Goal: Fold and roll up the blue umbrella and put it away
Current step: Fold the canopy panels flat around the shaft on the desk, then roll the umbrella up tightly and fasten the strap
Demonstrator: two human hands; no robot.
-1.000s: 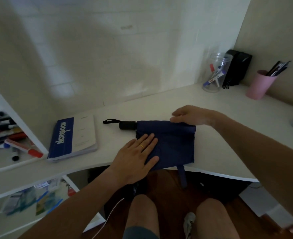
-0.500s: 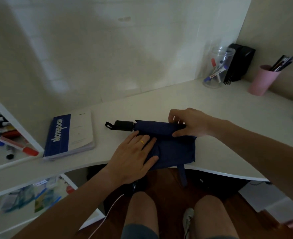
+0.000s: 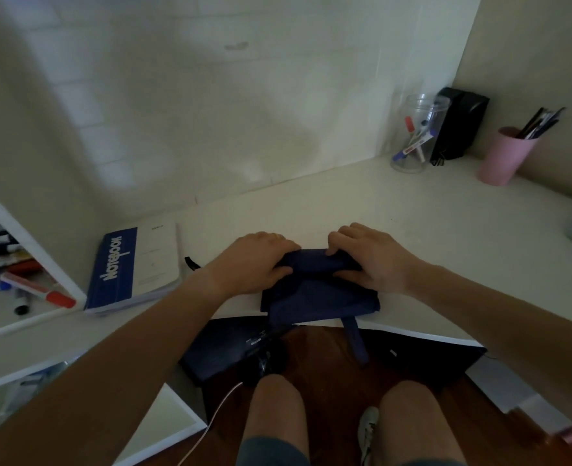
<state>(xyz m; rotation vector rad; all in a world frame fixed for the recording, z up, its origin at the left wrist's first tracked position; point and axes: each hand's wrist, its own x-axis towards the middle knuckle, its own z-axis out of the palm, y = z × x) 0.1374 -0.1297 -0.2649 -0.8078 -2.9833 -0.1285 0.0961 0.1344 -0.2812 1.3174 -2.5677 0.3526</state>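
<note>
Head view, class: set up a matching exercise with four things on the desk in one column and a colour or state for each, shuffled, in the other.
Things:
1 umbrella
2 notebook
3 cup
4 jar

States:
A pink, holding pens
B clear, holding markers
C gripped by left hand and right hand
D lying flat, blue-and-white cover

Pairs: 1-C, 2-D, 3-A, 4-B

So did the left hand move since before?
Yes. The left hand went from the flat cloth up onto the umbrella roll, farther from the desk edge.
</note>
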